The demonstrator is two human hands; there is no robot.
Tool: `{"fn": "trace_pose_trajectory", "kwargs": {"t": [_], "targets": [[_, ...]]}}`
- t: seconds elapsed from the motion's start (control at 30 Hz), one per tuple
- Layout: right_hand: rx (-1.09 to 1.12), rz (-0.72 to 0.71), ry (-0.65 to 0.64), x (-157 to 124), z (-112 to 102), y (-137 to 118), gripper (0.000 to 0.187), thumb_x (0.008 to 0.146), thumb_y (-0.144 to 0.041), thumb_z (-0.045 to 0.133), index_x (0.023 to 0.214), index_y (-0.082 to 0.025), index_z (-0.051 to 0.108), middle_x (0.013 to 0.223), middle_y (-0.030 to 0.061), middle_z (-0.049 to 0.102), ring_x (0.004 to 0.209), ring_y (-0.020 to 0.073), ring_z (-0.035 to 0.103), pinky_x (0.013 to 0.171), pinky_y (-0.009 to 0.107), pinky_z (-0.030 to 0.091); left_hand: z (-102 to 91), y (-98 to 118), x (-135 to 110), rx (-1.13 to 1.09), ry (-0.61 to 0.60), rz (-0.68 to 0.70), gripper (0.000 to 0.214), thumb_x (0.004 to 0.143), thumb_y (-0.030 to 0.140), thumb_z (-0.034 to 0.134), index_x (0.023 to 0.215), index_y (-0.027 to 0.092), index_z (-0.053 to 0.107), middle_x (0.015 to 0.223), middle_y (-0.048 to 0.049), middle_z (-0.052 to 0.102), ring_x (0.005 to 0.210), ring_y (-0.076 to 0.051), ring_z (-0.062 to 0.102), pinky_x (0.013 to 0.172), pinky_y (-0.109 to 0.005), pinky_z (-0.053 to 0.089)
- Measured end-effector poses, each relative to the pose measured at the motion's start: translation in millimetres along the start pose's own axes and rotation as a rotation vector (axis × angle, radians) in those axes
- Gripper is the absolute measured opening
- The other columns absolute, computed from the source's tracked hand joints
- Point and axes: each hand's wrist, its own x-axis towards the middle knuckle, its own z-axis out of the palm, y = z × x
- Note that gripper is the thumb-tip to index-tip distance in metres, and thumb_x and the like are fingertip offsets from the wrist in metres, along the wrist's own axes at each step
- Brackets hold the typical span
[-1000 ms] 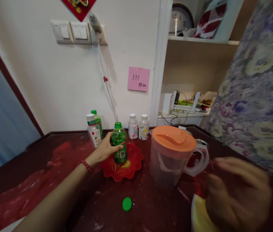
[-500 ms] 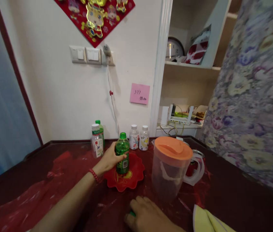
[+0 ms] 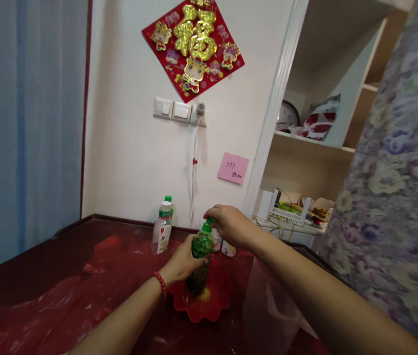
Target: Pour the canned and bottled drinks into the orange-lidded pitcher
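My left hand (image 3: 184, 260), with a red bead bracelet on its wrist, is wrapped round a green plastic bottle (image 3: 203, 245). The bottle leans slightly right over a red scalloped plate (image 3: 212, 311); whether its base touches the plate is hard to tell. Pinched in the fingers of my right hand (image 3: 229, 223) is a small green cap (image 3: 211, 220), held right at the bottle's green-topped mouth. Whether cap and mouth touch I cannot make out. My right forearm hides much of the clear plastic pitcher (image 3: 264, 305) and its lid.
Left of the bottle stand a clear white-capped bottle (image 3: 161, 231) and, behind it, another green-capped bottle (image 3: 168, 199). Two white printed bottles, one of them this white bottle (image 3: 228, 249), are partly covered by my right arm. Red plastic film (image 3: 64, 296) lies on the left of the table.
My right hand has risen from the table's front to the bottle's mouth, carrying the green cap. My left hand still grips the bottle, now tilted slightly. The view has shifted left and up.
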Motion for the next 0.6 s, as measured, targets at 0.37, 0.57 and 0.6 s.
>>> {"fn": "trace_pose_trajectory", "kwargs": {"t": [0.37, 0.57, 0.6], "targets": [[-0.034, 0.003, -0.23, 38.2, 21.4, 18.5, 0.02, 0.099, -0.031, 0.068, 0.113, -0.017, 0.069, 0.11, 0.0053, 0.07, 0.099, 0.0209, 0.068, 0.092, 0.043, 0.056, 5.0, -8.8, -0.2, -0.019, 0.033, 0.017, 0.061, 0.063, 0.014, 0.077, 0.12, 0.017, 0.055, 0.114, -0.0114, 0.072, 0.104, -0.03, 0.067, 0.088, -0.041, 0.052], [-0.018, 0.025, -0.273, 41.0, 19.1, 18.9, 0.02, 0.098, -0.03, 0.069, 0.112, -0.016, 0.068, 0.111, 0.0054, 0.069, 0.101, 0.0214, 0.067, 0.093, 0.044, 0.056, 6.2, -13.5, -0.5, -0.027, 0.033, 0.011, 0.062, 0.063, 0.015, 0.079, 0.121, 0.019, 0.059, 0.116, -0.011, 0.073, 0.107, -0.032, 0.068, 0.09, -0.041, 0.053], [-0.018, 0.034, -0.286, 42.6, 18.7, 18.6, 0.019, 0.098, -0.03, 0.069, 0.112, -0.016, 0.068, 0.111, 0.0054, 0.07, 0.101, 0.0214, 0.067, 0.093, 0.044, 0.056, 5.8, -13.0, -0.8, -0.026, 0.032, 0.011, 0.062, 0.063, 0.016, 0.079, 0.121, 0.019, 0.059, 0.115, -0.0107, 0.074, 0.107, -0.032, 0.068, 0.09, -0.041, 0.053]]}}
